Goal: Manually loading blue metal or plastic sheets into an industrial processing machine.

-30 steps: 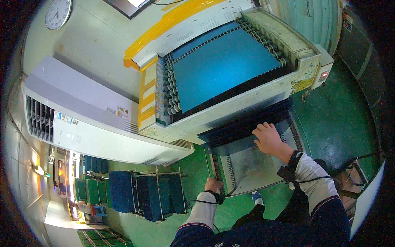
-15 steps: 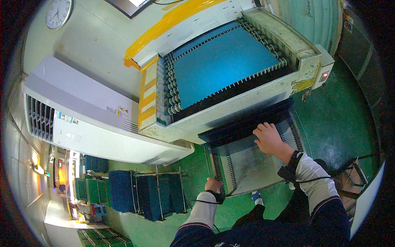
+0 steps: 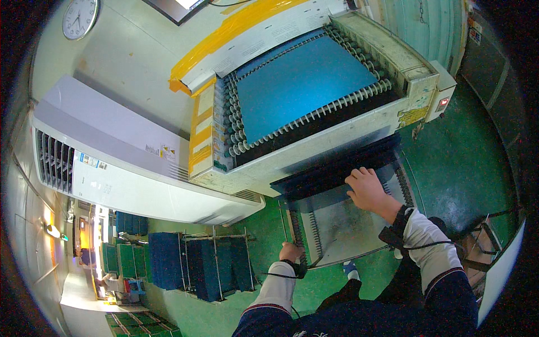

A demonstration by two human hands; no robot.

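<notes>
Overhead, green floor [image 3: 460, 151], pale wall, round clock [image 3: 80, 18] high up. White cabinet unit [image 3: 106, 168] to left, blue crate racks [image 3: 185, 267] below it. Big machine with blue belt [image 3: 300, 84] and roller rows fills middle. Grey metal tray [image 3: 342, 224] juts from under machine. Right hand [image 3: 368, 188] flat, fingers spread, on dark sheet [image 3: 331, 188] at tray's top. Left hand [image 3: 291, 253] closed on tray's lower left corner.

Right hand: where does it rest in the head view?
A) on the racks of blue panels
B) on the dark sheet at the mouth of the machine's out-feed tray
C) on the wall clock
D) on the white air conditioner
B: the right hand lies flat on the dark sheet above the grey tray, far from the other things.
</notes>
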